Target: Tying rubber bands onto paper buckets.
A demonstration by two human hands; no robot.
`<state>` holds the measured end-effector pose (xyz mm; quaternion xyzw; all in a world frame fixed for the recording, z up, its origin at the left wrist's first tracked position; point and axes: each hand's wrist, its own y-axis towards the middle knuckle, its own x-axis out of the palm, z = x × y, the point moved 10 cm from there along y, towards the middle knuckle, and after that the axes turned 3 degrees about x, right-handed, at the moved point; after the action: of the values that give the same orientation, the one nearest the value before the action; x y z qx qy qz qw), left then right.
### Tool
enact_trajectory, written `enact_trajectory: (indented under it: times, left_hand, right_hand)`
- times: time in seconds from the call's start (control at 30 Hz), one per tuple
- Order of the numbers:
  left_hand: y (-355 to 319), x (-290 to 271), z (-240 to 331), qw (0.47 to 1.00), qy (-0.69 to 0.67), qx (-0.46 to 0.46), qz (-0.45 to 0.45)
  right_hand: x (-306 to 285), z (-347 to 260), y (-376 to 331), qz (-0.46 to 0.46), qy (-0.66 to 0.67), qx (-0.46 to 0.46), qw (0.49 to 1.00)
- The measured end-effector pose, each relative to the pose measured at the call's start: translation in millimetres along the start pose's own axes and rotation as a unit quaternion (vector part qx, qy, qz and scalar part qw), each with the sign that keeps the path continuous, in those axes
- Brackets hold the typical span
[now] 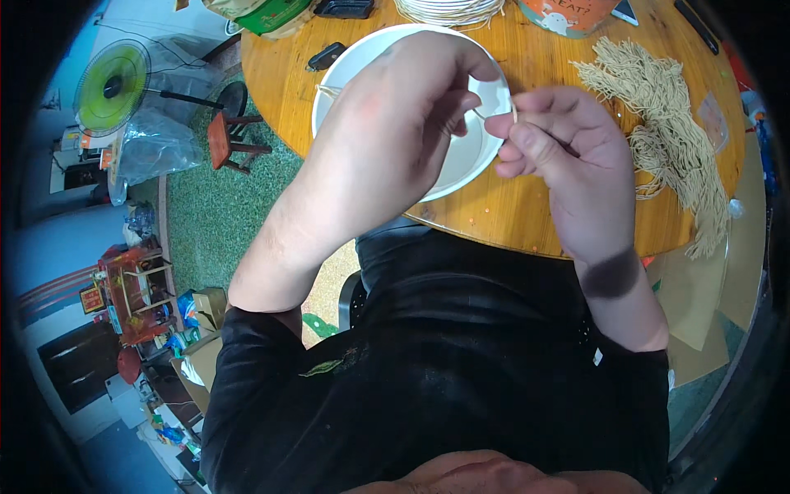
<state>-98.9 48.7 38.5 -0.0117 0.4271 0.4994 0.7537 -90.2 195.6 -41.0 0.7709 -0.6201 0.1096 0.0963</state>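
Note:
My left hand (403, 115) is above a white round tub (461, 179), its fingers curled around a thin cream cord. My right hand (576, 144), just right of the tub's rim, pinches a section of the same cord (514, 107) between thumb and fingertips. The cord spans the small gap between both hands. A pale cord end (329, 90) shows past the left side of my left hand, at the rim. That hand covers much of the tub's inside. To the right of my right hand lies a loose bundle of cream cords (625, 78) on the wooden table.
The round wooden table (284, 99) also carries a black key-fob-like object (327, 56), a black tray (344, 8), a coil of white cord (448, 11) and an orange container (564, 18). Left on the floor stand a wooden stool (234, 140) and a green fan (113, 86).

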Motion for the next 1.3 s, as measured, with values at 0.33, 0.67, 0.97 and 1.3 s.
enact_trajectory:
  times: [0.33,0.67,0.97,1.3]
  left_hand:
    - [19,-15,70,0.954,0.067,0.281,0.078]
    - [14,-10,69,0.909,0.024,0.399,0.116]
    - [36,-1,66,0.911,0.117,0.394,0.042]
    - [17,30,-3,0.989,-0.060,0.054,-0.123]
  right_hand:
    - [-2,-4,13,-0.028,0.005,0.097,0.995]
    - [3,-28,19,-0.042,-0.089,0.152,0.984]
    - [1,-23,17,-0.116,-0.154,0.104,0.976]
    - [-22,-1,7,-0.135,0.042,0.114,0.983]
